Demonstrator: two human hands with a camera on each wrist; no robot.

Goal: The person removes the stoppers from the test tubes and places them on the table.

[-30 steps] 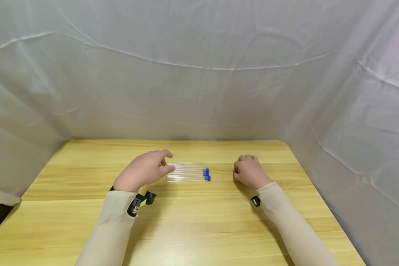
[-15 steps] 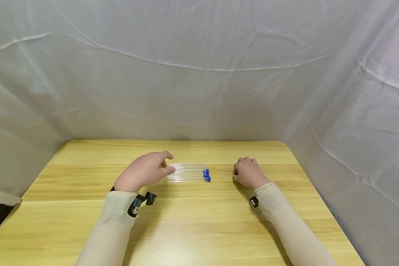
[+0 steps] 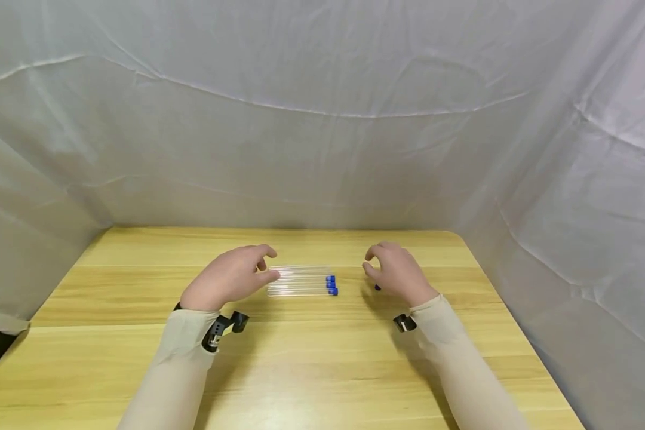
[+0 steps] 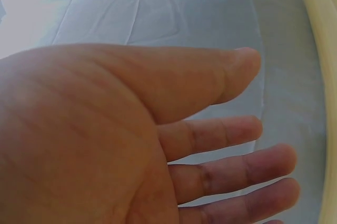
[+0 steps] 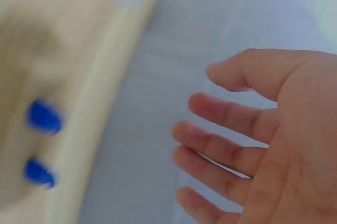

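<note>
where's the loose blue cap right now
In the head view the blue cap lies on the table right of centre, just below the right hand, apart from the capped tubes beside the left hand.

I am seeing bare table (image 3: 312, 358) lying open all along the near side, so either hand could be passing freely there. The tubes (image 3: 300, 280) are lying in a tight row mid-table, blocking the lane between my two hands. My left hand (image 3: 227, 278) is sitting at their clear ends, so that side is closed. The gap between the caps (image 3: 331, 285) and my right hand (image 3: 396, 273) is staying narrow, and a small blue cap (image 3: 377, 288) is lying just under that hand. White sheeting (image 3: 322, 119) is walling in the back and both sides, crowding the right edge closely.
</note>
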